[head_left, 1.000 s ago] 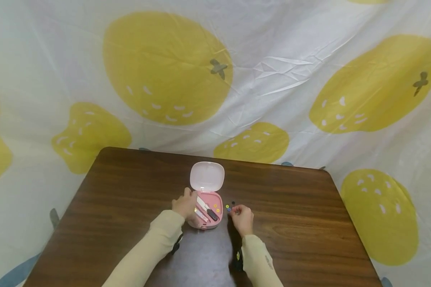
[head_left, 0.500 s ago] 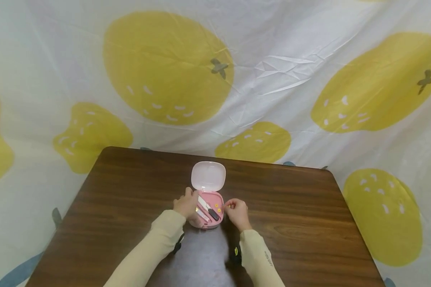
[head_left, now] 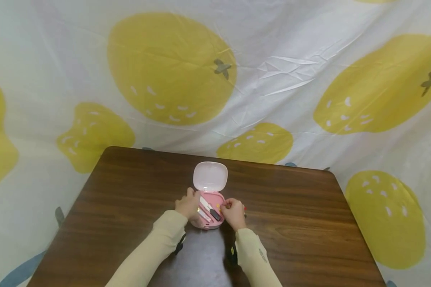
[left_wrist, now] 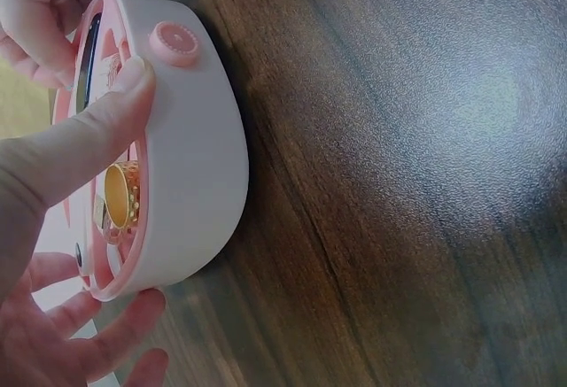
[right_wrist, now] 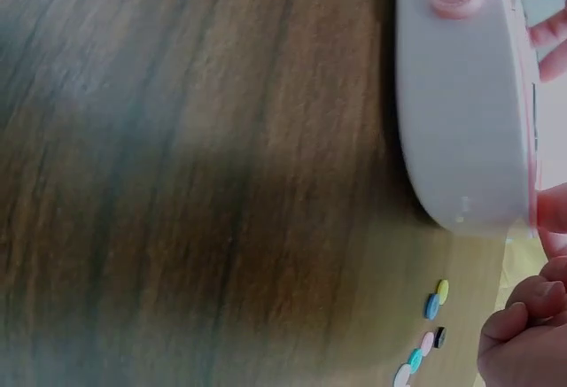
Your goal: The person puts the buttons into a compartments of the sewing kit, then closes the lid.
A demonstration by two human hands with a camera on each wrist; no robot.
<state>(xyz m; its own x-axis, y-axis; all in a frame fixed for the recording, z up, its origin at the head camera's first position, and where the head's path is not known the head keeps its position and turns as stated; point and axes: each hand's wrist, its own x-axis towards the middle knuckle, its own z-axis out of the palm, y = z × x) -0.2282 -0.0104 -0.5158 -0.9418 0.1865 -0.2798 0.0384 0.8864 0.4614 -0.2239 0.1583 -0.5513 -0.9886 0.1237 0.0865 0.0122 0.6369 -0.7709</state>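
A pink and white sewing box (head_left: 207, 227) stands on the table, its translucent lid (head_left: 210, 176) raised at the back. My left hand (head_left: 187, 205) grips the box's left side, with the thumb (left_wrist: 120, 108) over the front rim and the fingers around the outside. Curled at the box's right edge, my right hand (head_left: 234, 212) has thumb and index finger pinched together over the tray; the small button between them is hidden. Inside lie a white tool with a black handle (head_left: 214, 215), yellow buttons (head_left: 218, 206) and a gold thimble (left_wrist: 117, 197).
Right of the box, loose buttons lie on the brown table (head_left: 291, 211): a yellow button (right_wrist: 443, 291), a blue button (right_wrist: 431, 306), a black button (right_wrist: 440, 337), a teal button (right_wrist: 415, 360) and others. A lemon-patterned cloth (head_left: 172, 67) hangs behind the table.
My right hand has moved left from the loose buttons on the table to over the box's right edge, fingers pinched. The left hand keeps its grip on the box.
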